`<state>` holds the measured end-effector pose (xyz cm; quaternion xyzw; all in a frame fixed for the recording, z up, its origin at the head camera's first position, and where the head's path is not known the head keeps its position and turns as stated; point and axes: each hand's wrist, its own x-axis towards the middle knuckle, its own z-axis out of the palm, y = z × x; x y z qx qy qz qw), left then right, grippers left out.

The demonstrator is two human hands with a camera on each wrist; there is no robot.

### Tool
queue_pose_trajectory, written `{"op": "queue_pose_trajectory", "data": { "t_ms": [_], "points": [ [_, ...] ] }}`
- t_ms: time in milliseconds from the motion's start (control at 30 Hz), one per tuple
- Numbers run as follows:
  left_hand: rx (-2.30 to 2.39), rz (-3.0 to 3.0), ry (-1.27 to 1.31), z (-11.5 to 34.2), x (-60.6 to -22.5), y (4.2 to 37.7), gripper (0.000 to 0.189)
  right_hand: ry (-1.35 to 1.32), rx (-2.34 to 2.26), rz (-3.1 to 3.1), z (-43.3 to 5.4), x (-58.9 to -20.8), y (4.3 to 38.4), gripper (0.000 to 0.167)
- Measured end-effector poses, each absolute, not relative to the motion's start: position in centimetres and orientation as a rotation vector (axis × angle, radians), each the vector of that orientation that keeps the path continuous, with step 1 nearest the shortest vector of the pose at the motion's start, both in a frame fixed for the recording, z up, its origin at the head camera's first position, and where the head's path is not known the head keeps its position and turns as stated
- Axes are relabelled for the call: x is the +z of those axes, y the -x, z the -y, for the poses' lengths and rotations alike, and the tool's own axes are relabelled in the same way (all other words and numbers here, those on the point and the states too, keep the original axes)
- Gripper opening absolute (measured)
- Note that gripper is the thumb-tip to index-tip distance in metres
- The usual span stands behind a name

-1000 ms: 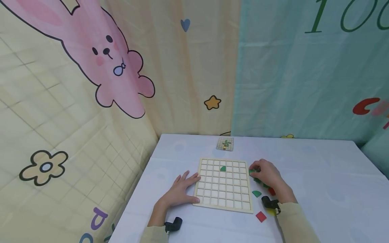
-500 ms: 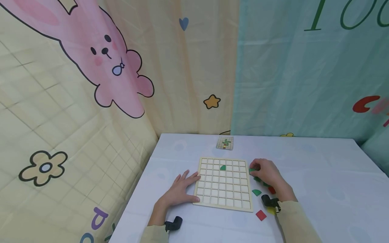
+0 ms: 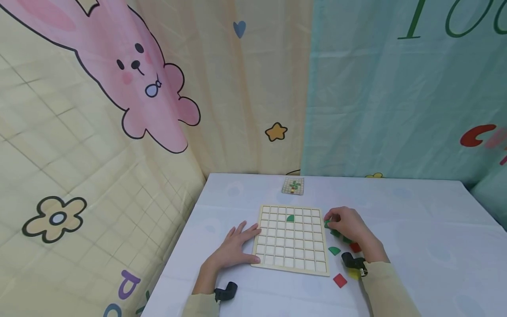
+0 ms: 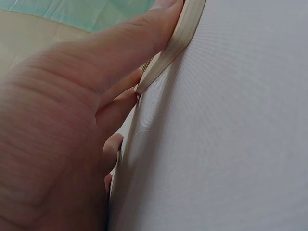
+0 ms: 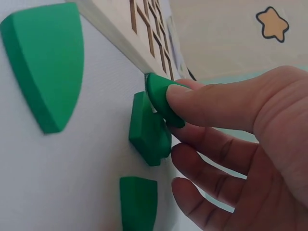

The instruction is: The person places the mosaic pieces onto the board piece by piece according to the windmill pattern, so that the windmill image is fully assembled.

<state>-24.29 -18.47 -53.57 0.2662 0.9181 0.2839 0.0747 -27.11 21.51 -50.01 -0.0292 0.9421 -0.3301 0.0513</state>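
I see the left hand (image 3: 233,252) spread against the left edge of the gridded board (image 3: 290,243), thumb near its lower corner. Just past the board's right edge, the right hand (image 3: 349,225) pinches a green piece (image 3: 326,224), with dark green pieces (image 3: 335,233) close below. I count one green quarter-round (image 3: 290,218) in an upper cell. Nearer my camera, a red square (image 3: 340,280) lies on the white table (image 3: 420,224). Behind the board I make out a small patterned card (image 3: 293,186).
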Motion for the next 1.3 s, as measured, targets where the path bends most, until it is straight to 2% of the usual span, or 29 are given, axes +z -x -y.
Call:
{"op": "queue_pose_trajectory", "data": {
  "t_ms": [600,1300],
  "points": [
    [0.866,-2.752,-0.795,18.5,-53.4,24.2,0.094,0.125,-1.060,-2.888,-21.4,-48.6,26.9,0.004],
    [0.868,-2.749,-0.792,18.4,-53.5,24.3,0.093,0.202,-1.155,-2.916,-19.4,-49.3,27.2,0.003]
  ]
}}
